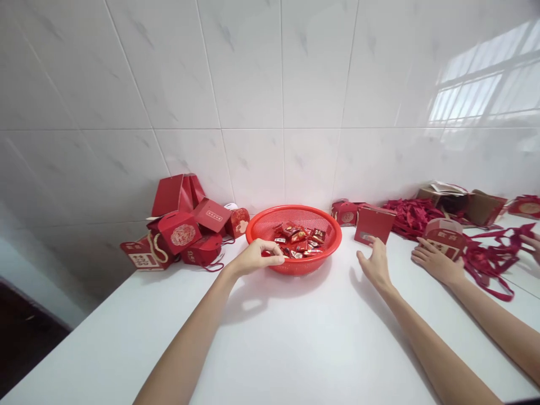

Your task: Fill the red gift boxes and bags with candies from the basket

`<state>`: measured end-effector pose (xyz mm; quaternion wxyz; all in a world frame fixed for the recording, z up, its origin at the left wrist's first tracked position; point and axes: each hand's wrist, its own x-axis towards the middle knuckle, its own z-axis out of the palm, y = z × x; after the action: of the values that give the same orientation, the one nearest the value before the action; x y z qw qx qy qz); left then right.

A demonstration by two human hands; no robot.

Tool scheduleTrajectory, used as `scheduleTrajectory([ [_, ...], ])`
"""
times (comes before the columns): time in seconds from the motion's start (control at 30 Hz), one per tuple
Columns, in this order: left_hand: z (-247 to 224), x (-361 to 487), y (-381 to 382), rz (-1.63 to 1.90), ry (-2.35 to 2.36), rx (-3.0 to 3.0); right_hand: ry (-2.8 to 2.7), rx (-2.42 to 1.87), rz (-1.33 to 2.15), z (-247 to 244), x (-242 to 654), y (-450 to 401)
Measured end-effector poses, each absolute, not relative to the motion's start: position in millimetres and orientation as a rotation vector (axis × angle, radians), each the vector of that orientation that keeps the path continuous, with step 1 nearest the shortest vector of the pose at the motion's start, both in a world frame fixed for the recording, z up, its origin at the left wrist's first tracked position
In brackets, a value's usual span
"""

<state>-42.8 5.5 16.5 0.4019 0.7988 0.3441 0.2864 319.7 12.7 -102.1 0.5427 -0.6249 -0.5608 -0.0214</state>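
While the left hand, thumb and fingers loosely curled, hovers by the front rim of the red basket of wrapped sweets at centre, the right hand, part-open, reaches a red box right of centre; whether it grips is unclear. Red boxes pile at centre left.

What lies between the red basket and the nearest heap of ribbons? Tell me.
In the head view, a small red box by the basket, then a larger red box, the right hand close to it.
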Motion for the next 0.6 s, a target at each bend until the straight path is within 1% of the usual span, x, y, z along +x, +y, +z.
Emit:
scheduleTrajectory([
  [0.17,15.8,-42.3,3.7,0.748,0.886,1.987,-1.592,-1.318,-0.201,-106.8,281.0,-2.8],
  [0.33,14.7,-41.9,4.0,0.753,0.889,1.974,-1.863,-1.174,-0.256,-101.0,243.4,-25.8],
  [0.5,15.0,-41.9,3.8,0.754,0.87,1.969,-1.919,-1.169,-0.28,-99.2,234.4,-32.3],
  [0.6,20.1,-49.0,9.7,0.871,0.902,1.917,-1.922,-1.17,-0.266,-99.2,237.1,-31.4],
])
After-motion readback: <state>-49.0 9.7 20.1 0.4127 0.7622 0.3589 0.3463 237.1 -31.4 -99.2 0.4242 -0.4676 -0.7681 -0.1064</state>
